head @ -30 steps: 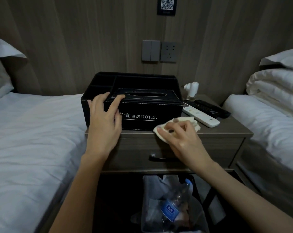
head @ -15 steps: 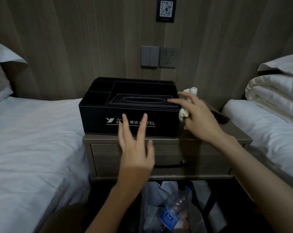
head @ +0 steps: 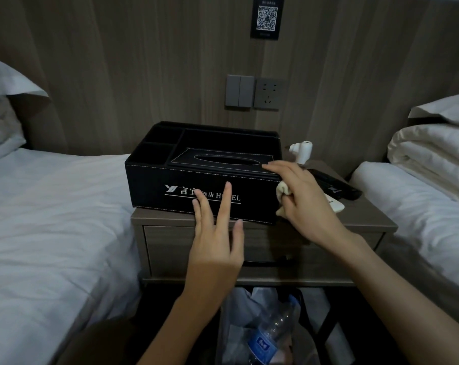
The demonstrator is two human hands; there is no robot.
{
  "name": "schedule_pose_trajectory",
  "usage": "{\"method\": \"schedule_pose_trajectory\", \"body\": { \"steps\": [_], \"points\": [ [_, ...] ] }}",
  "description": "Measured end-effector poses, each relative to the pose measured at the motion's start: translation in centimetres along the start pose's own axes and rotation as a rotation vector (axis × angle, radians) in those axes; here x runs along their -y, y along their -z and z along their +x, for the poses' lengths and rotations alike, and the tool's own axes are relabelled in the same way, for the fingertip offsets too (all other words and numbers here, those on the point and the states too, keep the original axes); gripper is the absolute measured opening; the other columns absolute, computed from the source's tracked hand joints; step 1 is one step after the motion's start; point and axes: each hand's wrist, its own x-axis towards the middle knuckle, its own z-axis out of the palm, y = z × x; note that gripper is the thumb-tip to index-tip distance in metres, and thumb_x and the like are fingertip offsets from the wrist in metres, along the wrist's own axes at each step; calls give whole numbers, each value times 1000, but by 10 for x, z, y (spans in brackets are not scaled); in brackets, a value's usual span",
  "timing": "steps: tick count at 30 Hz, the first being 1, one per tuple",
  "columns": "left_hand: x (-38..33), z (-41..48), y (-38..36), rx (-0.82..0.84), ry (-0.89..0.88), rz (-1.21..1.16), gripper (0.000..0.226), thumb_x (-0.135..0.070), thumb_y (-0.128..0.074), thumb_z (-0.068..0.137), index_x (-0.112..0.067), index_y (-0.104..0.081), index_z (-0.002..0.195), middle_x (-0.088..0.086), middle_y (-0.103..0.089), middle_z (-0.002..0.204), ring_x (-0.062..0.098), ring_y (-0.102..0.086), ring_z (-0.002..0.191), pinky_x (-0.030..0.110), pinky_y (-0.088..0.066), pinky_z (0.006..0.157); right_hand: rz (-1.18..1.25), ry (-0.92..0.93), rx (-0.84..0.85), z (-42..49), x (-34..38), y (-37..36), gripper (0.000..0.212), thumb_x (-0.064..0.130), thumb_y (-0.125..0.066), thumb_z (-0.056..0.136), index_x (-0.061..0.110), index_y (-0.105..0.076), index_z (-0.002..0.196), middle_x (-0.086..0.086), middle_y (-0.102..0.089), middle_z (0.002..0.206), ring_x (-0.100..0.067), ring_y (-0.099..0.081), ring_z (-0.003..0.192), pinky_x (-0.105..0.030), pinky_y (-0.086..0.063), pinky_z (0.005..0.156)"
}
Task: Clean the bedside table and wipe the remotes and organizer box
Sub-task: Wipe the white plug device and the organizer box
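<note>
Black box (head: 170,185) sits on the left and middle of the counter (head: 365,219), white hotel lettering on its front face. It has open compartments at back and left and a tissue slot on top.

Left hand (head: 218,248) is raised in front of the box's front face. Its fingers (head: 224,204) are straight and spread and hold nothing. Cannot tell whether the tips touch the box.

Right hand (head: 306,204) is at the box's right front corner. The upper fingers (head: 278,168) are stretched out and lie on the top edge of the box. The lower ones are curled, pinching a bunched cream cloth (head: 282,192) against the palm. The cloth hangs beside the box's right end.

Black remote (head: 339,187) lies on the right part of the counter, behind the right hand. White remote (head: 335,206) is just beside it, nearer the front, mostly hidden by the hand. A small white gadget (head: 302,151) stands behind them, near the wall.

The counter has a drawer (head: 328,248) below its top. Under it is a bin with a clear liner and a plastic bottle (head: 272,335) inside.

A bed (head: 52,219) with white sheets stands on each side. Light switch (head: 239,91) and socket (head: 267,93) are on the wood-panel wall above the box, and a QR sign (head: 267,18) is higher up.
</note>
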Motion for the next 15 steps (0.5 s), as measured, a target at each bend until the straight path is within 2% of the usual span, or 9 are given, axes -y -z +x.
{"method": "schedule_pose_trajectory", "body": {
  "steps": [2,5,8,10,13,15],
  "points": [
    [-2,-1,2,-3,23,-14,59,-44,-31,98,-53,4,145,3,24,158,14,21,145,22,-2,108,47,12,0,-4,10,1,64,-11,-49,79,20,-51,135,5,-48,137,-22,-48,119,-24,-33,102],
    [1,3,8,-31,69,-50,59,-56,-25,90,-56,1,144,2,21,159,13,18,146,22,0,109,144,26,0,-11,32,0,57,-8,-51,82,16,-50,134,5,-47,131,-15,-48,118,-27,-37,104],
    [9,15,19,-69,117,-161,52,-54,-25,93,-60,-6,141,0,4,162,8,8,147,22,-3,112,196,34,16,-16,54,-1,55,-4,-51,84,15,-49,135,9,-44,126,-10,-49,112,-28,-42,100],
    [16,27,29,-89,131,-281,46,-49,-27,98,-57,-17,143,-7,-12,161,1,0,146,20,-6,114,227,40,40,-18,70,-2,55,-3,-51,85,14,-48,137,9,-42,127,-8,-48,112,-27,-43,100],
    [27,43,42,-76,152,-440,41,-51,-29,101,-54,-31,141,-18,-30,154,-2,-19,144,32,-14,121,274,82,98,-18,92,-8,57,-2,-50,86,12,-45,141,7,-40,131,-6,-47,116,-24,-40,103],
    [30,50,48,-61,157,-540,43,-55,-33,98,-51,-35,141,-16,-35,152,-1,-28,141,37,-20,120,308,114,137,-15,102,-13,59,0,-50,87,14,-41,144,9,-38,134,-3,-44,121,-23,-39,105]
  ]
}}
